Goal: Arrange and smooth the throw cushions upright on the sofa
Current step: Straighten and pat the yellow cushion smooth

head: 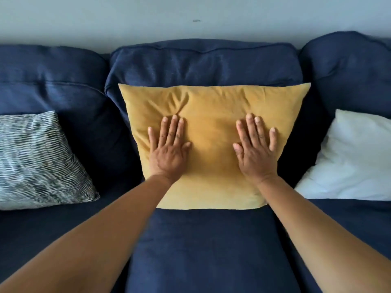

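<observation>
Fingers [172, 129] of both hands lie flat and spread on the yellow cushion [211, 106], gripping nothing; its creases sit just beyond the left hand [168, 149], the nearer one.

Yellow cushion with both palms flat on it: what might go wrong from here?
The creases near the top of the yellow cushion sit above the left hand and right hand; pressing lower down may leave them in. Pushing hard could dent its middle so it slumps against the sofa. The striped cushion and white cushion look tilted and may be forgotten.
</observation>
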{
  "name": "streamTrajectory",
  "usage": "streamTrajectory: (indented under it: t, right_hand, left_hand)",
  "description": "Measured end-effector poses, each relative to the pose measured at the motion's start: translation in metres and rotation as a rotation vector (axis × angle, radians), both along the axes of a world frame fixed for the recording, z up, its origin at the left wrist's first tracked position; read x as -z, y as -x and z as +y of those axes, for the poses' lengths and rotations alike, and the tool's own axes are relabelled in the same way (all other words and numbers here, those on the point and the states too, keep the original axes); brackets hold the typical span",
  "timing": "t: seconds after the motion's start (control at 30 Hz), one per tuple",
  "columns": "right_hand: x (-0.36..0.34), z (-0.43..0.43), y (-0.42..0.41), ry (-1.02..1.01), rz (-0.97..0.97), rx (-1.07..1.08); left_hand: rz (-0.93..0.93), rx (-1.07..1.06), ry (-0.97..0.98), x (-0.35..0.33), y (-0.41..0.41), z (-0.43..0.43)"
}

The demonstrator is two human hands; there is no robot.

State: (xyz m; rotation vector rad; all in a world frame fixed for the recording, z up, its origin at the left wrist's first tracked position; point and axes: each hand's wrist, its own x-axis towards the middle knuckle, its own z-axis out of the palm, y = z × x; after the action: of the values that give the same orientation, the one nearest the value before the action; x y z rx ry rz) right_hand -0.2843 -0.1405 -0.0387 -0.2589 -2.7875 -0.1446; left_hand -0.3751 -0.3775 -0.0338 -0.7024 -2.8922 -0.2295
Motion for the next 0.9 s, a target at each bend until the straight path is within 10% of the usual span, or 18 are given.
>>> streamTrajectory:
  t: [0.17,0.3,0.43,0.67,0.9]
  right_hand:
    - [-0.005,0.025,-0.006,0.185,-0.016,0.294]
    - [-0.027,-0.005,-0.006,0.248,0.188,0.246]
    - [-0.025,-0.031,0.001,0.092,0.062,0.031]
    - [-0.029,0.014,-0.013,0.213,-0.156,0.318]
    - [-0.071,0.018,-0.049,0.433,0.012,0.473]
  left_hand:
    - [-0.045,-0.282,-0.092,-0.007,0.020,-0.021]
    - [0.144,-0.045,-0.234,-0.031,-0.011,0.000]
    - [0.099,0.250,0.014,-0.026,-0.028,0.020]
    - [-0.090,-0.101,0.132,-0.026,0.011,-0.019]
    - [-0.055,0.052,-0.187,-0.086,-0.020,-0.015]
